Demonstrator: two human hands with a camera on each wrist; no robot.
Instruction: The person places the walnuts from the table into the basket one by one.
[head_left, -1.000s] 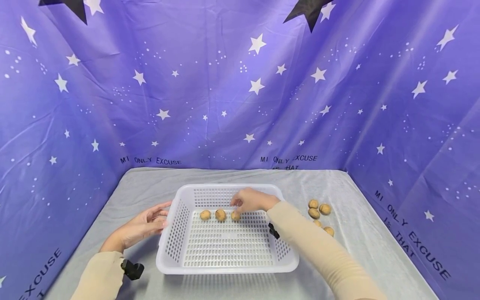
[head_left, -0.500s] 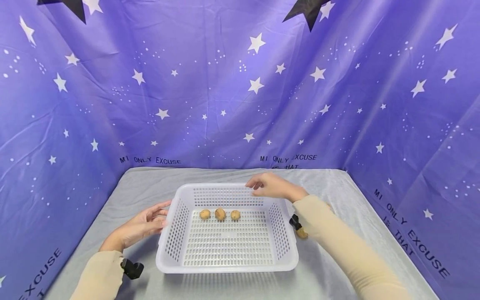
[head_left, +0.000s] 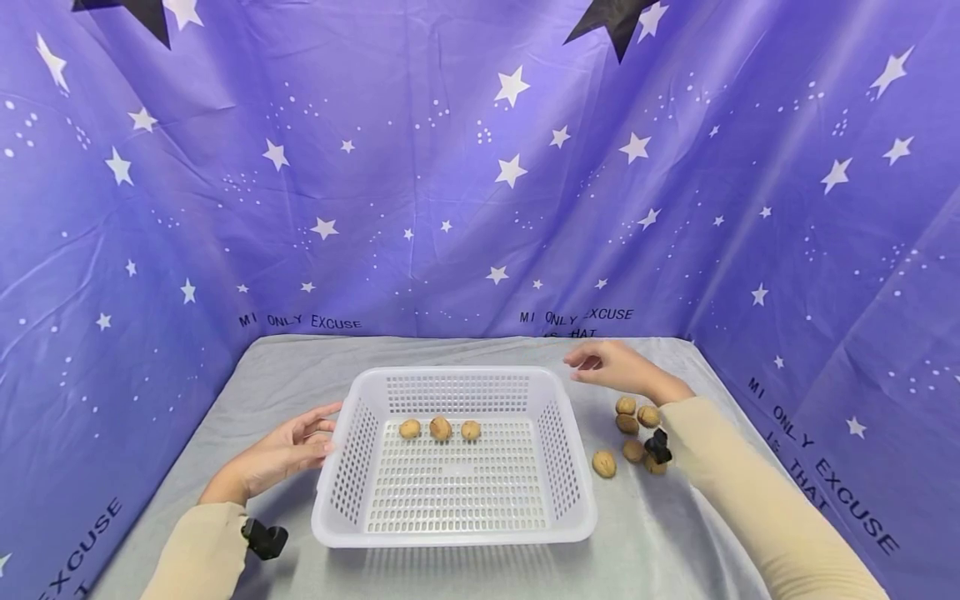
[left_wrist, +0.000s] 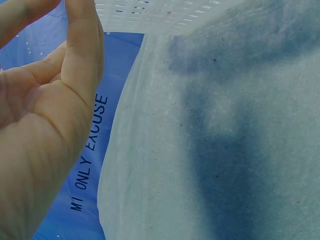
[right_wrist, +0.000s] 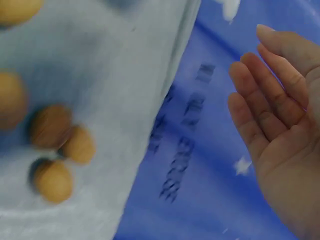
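Note:
A white plastic basket [head_left: 457, 540] with slotted walls holds three walnuts in a row near its back wall: a left walnut [head_left: 409, 429], a middle walnut [head_left: 440, 428] and a right walnut [head_left: 470, 430]. My left hand [head_left: 273, 454] touches the basket's left rim with its fingertips, the fingers loosely extended. Above the table, past the basket's back right corner, my right hand [head_left: 611, 365] hovers with nothing in it; its palm and loose fingers [right_wrist: 267, 95] show in the right wrist view. Nearest to it on the cloth lie several loose walnuts [head_left: 627, 424].
One walnut [head_left: 603, 464] lies close to the basket's right wall, apart from the tighter group. A grey cloth [head_left: 285, 367] covers the table. Purple star-printed curtains [head_left: 420, 167] hang at the back and both sides.
My right hand has let go of the right walnut, risen out of the basket and moved right, past the rim. The loose walnuts show again beside the arm. My left hand stays put.

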